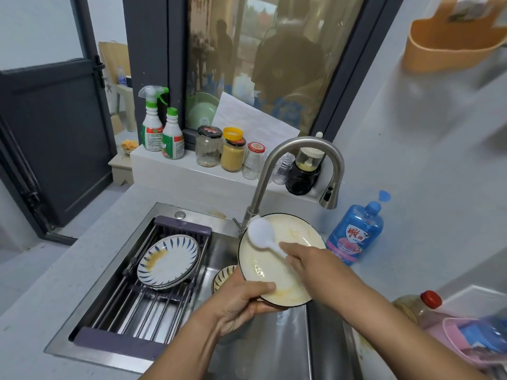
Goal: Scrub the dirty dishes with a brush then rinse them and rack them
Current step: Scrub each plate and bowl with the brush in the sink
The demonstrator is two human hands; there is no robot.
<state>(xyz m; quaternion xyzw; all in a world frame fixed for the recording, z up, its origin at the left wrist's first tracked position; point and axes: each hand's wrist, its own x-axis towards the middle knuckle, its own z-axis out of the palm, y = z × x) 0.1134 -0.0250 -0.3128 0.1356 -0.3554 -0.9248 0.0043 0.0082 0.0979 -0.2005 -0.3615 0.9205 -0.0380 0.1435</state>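
left hand (241, 300) fingers clamp the plate (275, 272) by its near rim, tilting it over the sink's (274, 352) right half so runoff drains; right hand (304, 263) fingers grip the brush (260, 233), bristles on the plate's far-left edge.

Home kitchen, steel sink (277, 349) set in a grey counter (33, 311), curved tap (301, 146), dish rack (137, 303) holding plates (168, 260), jars (233, 152) and spray bottles (152, 119) on the window ledge, dish soap (355, 233)

A pale grey countertop (41, 297) holds a steel sink (192, 211). A slatted rack (131, 305) spans its left side, bearing stacked blue-patterned plates (168, 260). Right, a blue detergent bottle (355, 233) stands; spray bottles (152, 124) and jars (233, 153) line the far ledge (170, 174).
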